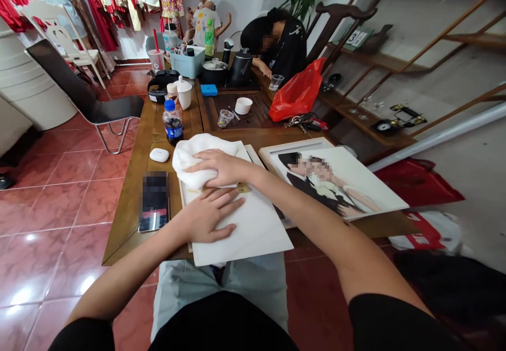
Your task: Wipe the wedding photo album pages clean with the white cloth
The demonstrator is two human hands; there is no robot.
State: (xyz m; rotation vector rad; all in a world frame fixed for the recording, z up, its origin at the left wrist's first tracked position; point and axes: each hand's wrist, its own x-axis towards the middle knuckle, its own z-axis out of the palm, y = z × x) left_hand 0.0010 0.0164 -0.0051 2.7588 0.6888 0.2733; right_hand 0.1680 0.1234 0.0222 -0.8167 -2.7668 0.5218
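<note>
One board (253, 230) lies lengthwise away, left hand (207, 216) flat, right hand (221, 167) pressing cloth (190, 156).

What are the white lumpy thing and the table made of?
The cloth under the right hand looks like soft, fluffy fabric, maybe towelling: it bunches into rounded folds. The table looks like varnished wood: brown, streaky grain, faint shine.
</note>
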